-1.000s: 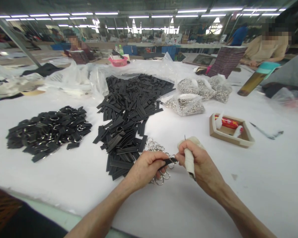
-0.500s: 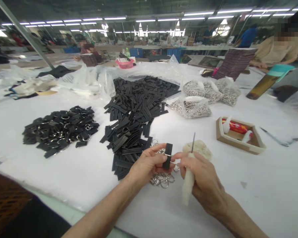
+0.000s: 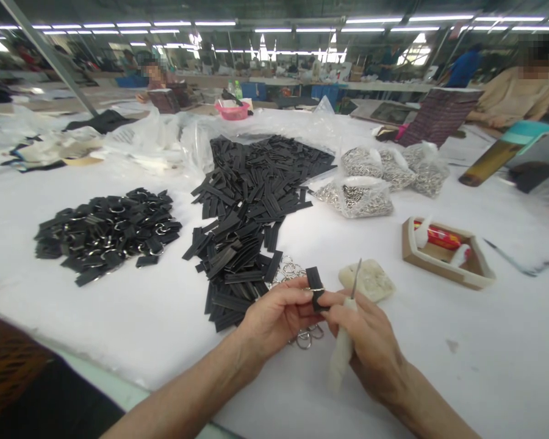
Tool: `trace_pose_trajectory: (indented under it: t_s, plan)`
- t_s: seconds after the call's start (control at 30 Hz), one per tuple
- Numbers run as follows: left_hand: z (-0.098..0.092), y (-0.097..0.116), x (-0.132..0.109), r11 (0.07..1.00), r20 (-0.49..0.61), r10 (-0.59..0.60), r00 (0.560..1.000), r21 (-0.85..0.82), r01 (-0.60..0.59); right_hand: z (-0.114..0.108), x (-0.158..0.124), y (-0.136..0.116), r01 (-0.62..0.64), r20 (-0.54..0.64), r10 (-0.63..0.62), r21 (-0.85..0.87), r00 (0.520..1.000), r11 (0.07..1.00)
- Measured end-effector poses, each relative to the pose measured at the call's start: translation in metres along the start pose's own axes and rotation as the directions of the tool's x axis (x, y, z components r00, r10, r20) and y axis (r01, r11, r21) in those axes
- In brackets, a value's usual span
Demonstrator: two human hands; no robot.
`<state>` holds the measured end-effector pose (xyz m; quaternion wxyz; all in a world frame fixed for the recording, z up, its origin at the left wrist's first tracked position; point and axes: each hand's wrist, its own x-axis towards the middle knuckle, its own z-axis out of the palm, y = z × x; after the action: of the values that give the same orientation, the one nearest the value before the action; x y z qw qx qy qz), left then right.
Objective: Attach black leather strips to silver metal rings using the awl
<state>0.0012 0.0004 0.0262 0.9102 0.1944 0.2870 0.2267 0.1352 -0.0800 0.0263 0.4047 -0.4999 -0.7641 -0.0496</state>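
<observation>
My left hand (image 3: 279, 314) pinches a short black strap (image 3: 315, 284) with a metal ring threaded on it, held upright above the white table (image 3: 439, 366). My right hand (image 3: 370, 344) touches the strap's lower end with its fingertips and grips a white-handled tool (image 3: 343, 347) whose thin metal blade points up. Loose metal rings (image 3: 302, 334) lie under my hands. A whitish lump (image 3: 370, 279) sits just behind the blade.
A heap of flat black straps (image 3: 251, 207) lies ahead, a pile of ringed straps (image 3: 107, 231) to the left. Bags of rings (image 3: 361, 198), a small cardboard tray (image 3: 448, 256) and a pen (image 3: 516, 262) sit right. Other people work at the far tables.
The strap has gone from lying flat between my hands to standing upright, with the ring on it. My right hand has closed in on its lower end, the tool blade pointing up.
</observation>
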Motion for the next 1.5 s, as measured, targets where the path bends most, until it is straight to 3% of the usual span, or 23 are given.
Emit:
trace_pose_trajectory:
  t_s: [0.13, 0.23, 0.47, 0.6, 0.8, 1.13, 1.5]
  plan:
    - [0.000, -0.001, 0.000, 0.997, -0.108, -0.025, 0.994, 0.075, 0.034, 0.001, -0.006, 0.000, -0.113, 0.015, 0.112, 0.117, 0.994, 0.987]
    - [0.000, -0.003, 0.000, 0.991, -0.167, 0.021, 0.986, 0.131, 0.001, 0.005, -0.008, -0.001, -0.165, 0.011, 0.165, 0.186, 0.986, 0.969]
    - [0.007, -0.008, -0.004, 0.919, -0.032, 0.122, 0.992, 0.381, -0.101, 0.005, -0.006, -0.004, -0.291, -0.107, 0.308, 0.150, 0.945, 0.945]
    - [0.009, -0.012, -0.009, 0.902, 0.027, 0.151, 0.988, 0.406, -0.148, 0.003, -0.003, -0.005, -0.446, -0.127, 0.469, 0.174, 0.874, 0.878]
    - [0.010, -0.013, -0.013, 0.843, 0.102, 0.182, 0.978, 0.495, -0.209, -0.003, 0.003, -0.006, -0.648, 0.008, 0.678, 0.303, 0.735, 0.699]
    - [0.011, -0.013, -0.013, 0.817, 0.005, 0.234, 0.972, 0.541, -0.199, -0.004, 0.013, -0.006, -0.654, 0.105, 0.758, 0.591, 0.643, 0.473]
    - [0.017, -0.011, -0.016, 0.794, 0.010, 0.234, 0.972, 0.575, -0.197, -0.004, 0.011, -0.008, -0.585, 0.049, 0.744, 0.653, 0.667, 0.481]
